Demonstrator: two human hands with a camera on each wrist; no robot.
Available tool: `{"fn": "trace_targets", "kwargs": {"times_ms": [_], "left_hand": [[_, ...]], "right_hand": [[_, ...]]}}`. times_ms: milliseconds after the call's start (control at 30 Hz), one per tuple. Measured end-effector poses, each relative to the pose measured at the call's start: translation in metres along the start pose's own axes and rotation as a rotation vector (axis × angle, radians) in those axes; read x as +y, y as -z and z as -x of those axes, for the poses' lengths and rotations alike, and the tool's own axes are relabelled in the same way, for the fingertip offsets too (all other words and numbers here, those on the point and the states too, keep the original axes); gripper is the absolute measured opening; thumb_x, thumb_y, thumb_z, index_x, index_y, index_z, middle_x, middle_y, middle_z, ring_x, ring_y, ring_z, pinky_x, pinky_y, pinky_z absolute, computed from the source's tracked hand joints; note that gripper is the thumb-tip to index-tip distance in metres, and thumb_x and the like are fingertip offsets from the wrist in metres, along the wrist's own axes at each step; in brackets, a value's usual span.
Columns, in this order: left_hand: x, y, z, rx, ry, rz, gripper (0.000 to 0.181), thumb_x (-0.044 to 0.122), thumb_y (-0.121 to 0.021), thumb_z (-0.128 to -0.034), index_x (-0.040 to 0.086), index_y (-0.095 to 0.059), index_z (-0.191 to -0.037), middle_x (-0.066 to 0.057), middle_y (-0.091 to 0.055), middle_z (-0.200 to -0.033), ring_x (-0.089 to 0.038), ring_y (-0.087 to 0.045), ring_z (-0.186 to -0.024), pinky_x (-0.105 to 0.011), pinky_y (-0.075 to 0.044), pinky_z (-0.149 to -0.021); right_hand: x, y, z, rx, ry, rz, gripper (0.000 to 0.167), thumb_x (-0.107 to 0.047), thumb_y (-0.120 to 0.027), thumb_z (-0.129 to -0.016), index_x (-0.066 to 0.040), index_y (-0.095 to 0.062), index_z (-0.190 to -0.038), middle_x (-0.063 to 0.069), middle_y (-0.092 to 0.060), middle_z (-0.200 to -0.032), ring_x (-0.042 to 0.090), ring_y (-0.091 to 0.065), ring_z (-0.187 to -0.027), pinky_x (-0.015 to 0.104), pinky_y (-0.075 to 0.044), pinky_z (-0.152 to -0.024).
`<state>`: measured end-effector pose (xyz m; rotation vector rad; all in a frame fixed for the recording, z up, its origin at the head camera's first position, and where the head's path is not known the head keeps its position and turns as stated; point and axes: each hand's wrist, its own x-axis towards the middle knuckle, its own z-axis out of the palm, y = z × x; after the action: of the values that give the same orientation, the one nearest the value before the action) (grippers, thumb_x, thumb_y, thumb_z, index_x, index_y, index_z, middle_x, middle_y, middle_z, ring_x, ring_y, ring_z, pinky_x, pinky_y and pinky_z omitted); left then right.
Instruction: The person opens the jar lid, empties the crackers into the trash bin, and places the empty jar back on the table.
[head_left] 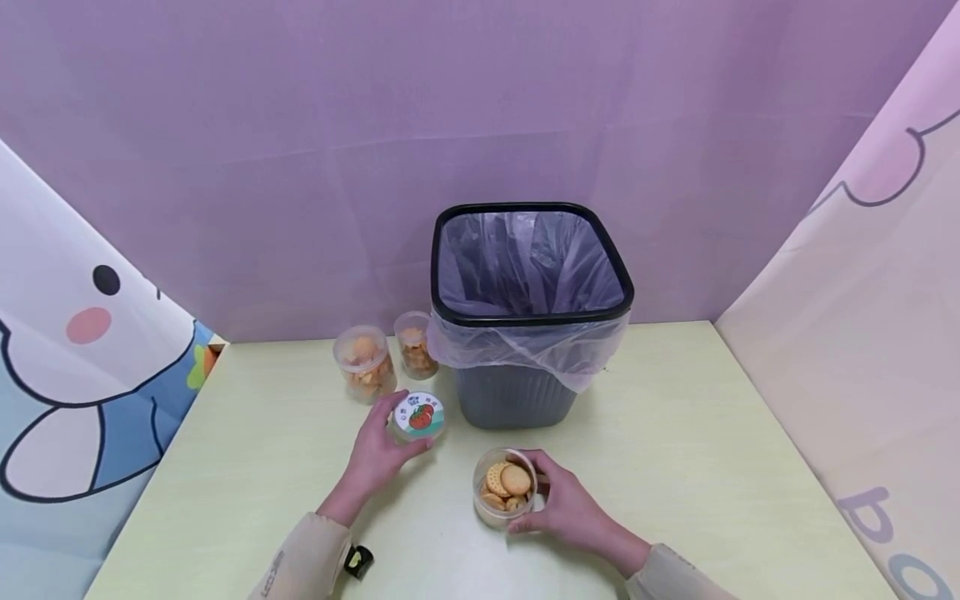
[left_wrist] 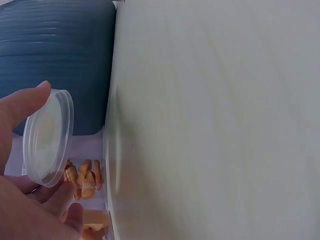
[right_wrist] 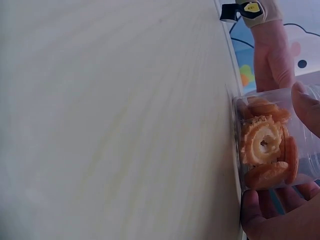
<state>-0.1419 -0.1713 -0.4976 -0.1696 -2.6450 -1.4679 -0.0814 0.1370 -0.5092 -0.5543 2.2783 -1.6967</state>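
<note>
My left hand (head_left: 382,446) pinches a round plastic lid (head_left: 418,417) by its edge, above the table. A label with a red tomato picture is on its top; in the left wrist view the lid (left_wrist: 48,137) stands on edge between thumb and fingers. Around a clear plastic jar (head_left: 489,515) of cookies curls my right hand (head_left: 566,508). This jar has no lid on and sits on the table. Through its wall, in the right wrist view, a ring-shaped cookie (right_wrist: 262,142) and several round ones show.
A dark grey bin (head_left: 517,396) with a black rim and a clear bag liner stands behind the hands. Left of it are two more jars, a wider one (head_left: 365,367) and a narrower one (head_left: 415,346), holding cookies. Purple cloth (head_left: 315,167) hangs behind the table.
</note>
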Motion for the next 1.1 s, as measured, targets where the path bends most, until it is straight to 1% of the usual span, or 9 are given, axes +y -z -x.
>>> {"fn": "trace_targets", "kwargs": {"times_ms": [267,433,567,633,833,967,1100], "left_hand": [[-0.006,-0.003,-0.004,-0.079,0.062,-0.001,0.086,0.017,-0.092,-0.0696,-0.003,-0.047,-0.141,-0.021,-0.051,-0.140,-0.038,-0.047,-0.129,-0.057,-0.034,-0.109],[-0.007,-0.003,-0.005,-0.125,0.100,0.026,0.087,0.013,-0.091,-0.0688,-0.004,-0.047,-0.141,-0.021,-0.053,-0.139,-0.039,-0.047,-0.129,-0.056,-0.031,-0.111],[-0.008,-0.004,-0.006,-0.157,0.120,0.028,0.087,0.012,-0.091,-0.0688,-0.004,-0.047,-0.142,-0.021,-0.053,-0.138,-0.038,-0.048,-0.129,-0.054,-0.031,-0.112],[-0.008,-0.004,-0.007,-0.166,0.118,0.014,0.086,0.011,-0.091,-0.0684,-0.003,-0.047,-0.141,-0.021,-0.053,-0.138,-0.038,-0.048,-0.128,-0.054,-0.032,-0.111],[-0.011,-0.005,-0.010,-0.187,0.083,-0.046,0.089,0.009,-0.092,-0.0653,-0.006,-0.047,-0.141,-0.020,-0.056,-0.133,-0.038,-0.051,-0.124,-0.054,-0.035,-0.109],[-0.012,-0.007,-0.011,-0.196,0.076,-0.058,0.091,0.008,-0.093,-0.0635,-0.006,-0.047,-0.141,-0.020,-0.057,-0.132,-0.036,-0.052,-0.123,-0.053,-0.035,-0.108],[-0.011,-0.007,-0.011,-0.199,0.081,-0.061,0.091,0.007,-0.093,-0.0631,-0.005,-0.047,-0.141,-0.020,-0.055,-0.135,-0.037,-0.050,-0.125,-0.053,-0.034,-0.110]], "right_hand": [[0.001,0.000,0.000,-0.001,-0.008,-0.001,0.085,-0.018,-0.094,-0.065,-0.009,-0.050,-0.138,0.006,-0.056,-0.136,0.028,-0.056,-0.121,0.031,-0.047,-0.099],[0.001,0.000,0.000,0.000,-0.005,0.005,0.085,-0.018,-0.094,-0.065,-0.009,-0.050,-0.137,0.006,-0.056,-0.136,0.028,-0.056,-0.121,0.031,-0.047,-0.099],[0.001,0.000,0.000,-0.002,-0.004,0.006,0.084,-0.018,-0.093,-0.065,-0.009,-0.050,-0.137,0.006,-0.057,-0.135,0.028,-0.057,-0.120,0.031,-0.047,-0.099],[0.001,0.000,0.000,-0.002,-0.004,0.004,0.084,-0.017,-0.093,-0.065,-0.008,-0.050,-0.137,0.006,-0.057,-0.135,0.028,-0.057,-0.120,0.031,-0.047,-0.099],[0.001,0.000,-0.001,0.003,0.003,0.002,0.086,-0.017,-0.094,-0.064,-0.008,-0.051,-0.138,0.006,-0.057,-0.135,0.027,-0.057,-0.119,0.032,-0.047,-0.100],[0.001,0.000,-0.001,0.007,0.006,0.003,0.086,-0.018,-0.094,-0.064,-0.009,-0.050,-0.138,0.005,-0.057,-0.135,0.027,-0.057,-0.120,0.032,-0.047,-0.100],[0.001,-0.001,-0.001,0.007,0.004,0.003,0.086,-0.018,-0.094,-0.064,-0.009,-0.051,-0.137,0.005,-0.057,-0.135,0.028,-0.056,-0.121,0.033,-0.047,-0.101]]}}
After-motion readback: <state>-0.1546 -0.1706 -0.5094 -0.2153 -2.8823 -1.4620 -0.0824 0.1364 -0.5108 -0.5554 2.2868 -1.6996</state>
